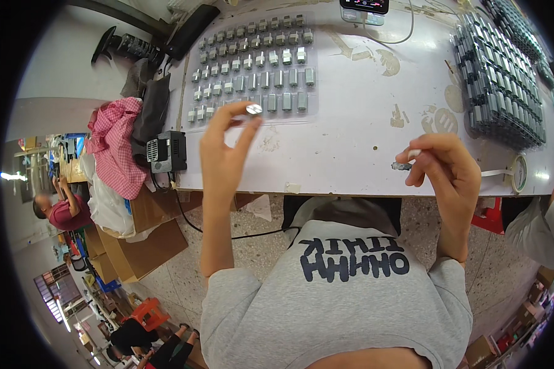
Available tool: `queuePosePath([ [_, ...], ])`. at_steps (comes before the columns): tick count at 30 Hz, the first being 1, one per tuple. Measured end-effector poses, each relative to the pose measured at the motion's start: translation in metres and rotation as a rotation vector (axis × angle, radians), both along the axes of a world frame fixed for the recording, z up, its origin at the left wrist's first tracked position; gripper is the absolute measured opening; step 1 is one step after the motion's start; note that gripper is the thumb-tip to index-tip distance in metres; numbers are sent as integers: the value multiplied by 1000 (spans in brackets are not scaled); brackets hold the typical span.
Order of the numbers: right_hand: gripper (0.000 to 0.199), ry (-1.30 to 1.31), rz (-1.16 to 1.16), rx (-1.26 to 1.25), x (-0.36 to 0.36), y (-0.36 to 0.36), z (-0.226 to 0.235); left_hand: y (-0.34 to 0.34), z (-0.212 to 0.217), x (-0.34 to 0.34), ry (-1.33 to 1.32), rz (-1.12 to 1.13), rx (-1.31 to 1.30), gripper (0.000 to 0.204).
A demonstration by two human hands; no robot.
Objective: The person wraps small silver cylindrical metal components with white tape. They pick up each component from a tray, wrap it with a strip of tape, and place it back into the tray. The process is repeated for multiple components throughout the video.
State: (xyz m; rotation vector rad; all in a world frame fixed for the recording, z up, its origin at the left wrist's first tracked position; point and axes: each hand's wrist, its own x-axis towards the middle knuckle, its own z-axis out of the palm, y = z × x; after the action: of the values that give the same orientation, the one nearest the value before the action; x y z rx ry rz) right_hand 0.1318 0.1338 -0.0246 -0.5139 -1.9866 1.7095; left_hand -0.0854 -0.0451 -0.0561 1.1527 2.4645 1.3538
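My left hand (224, 141) is raised over the table's near left part, by the lower edge of a clear plastic tray (316, 92). Its thumb and forefinger pinch a small metal motor (254, 109), round silver end up. Rows of similar small motors (271, 102) stand in the tray; some have a white band around them, others show bare metal. My right hand (446, 165) is above the near right part of the table, fingers curled together. At its fingertips is a small white piece (414, 154); its kind is unclear. A small dark patch (401, 166) shows beside these fingers.
A roll of white tape (519, 173) stands at the right edge, its strip stretching towards my right hand. Stacked trays of motors (501, 86) fill the far right. A phone (364, 7) with a cable lies at the back. A black box-shaped device (167, 152) sits at the left edge.
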Motion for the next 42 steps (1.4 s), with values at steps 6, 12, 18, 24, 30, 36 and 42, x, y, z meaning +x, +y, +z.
queuePosePath([
  [6,9,-86,120,87,1,-7,22,34,19,67,-1013,-413,263,25],
  [12,7,-96,74,-148,-3,-13,29,57,28,92,-960,-452,280,37],
  [18,8,-121,97,-250,-5,-9,29,50,39,93,-713,-452,214,42],
  [24,10,-87,173,-231,-4,-2,32,49,42,100,-419,-412,204,50],
  [30,10,-36,206,-161,-6,0,26,51,44,103,-323,-411,222,49],
  [36,10,-47,206,-126,-5,2,26,52,46,104,-300,-394,205,49],
  [42,14,-63,201,-93,-9,2,22,52,47,105,-209,-370,155,48],
])
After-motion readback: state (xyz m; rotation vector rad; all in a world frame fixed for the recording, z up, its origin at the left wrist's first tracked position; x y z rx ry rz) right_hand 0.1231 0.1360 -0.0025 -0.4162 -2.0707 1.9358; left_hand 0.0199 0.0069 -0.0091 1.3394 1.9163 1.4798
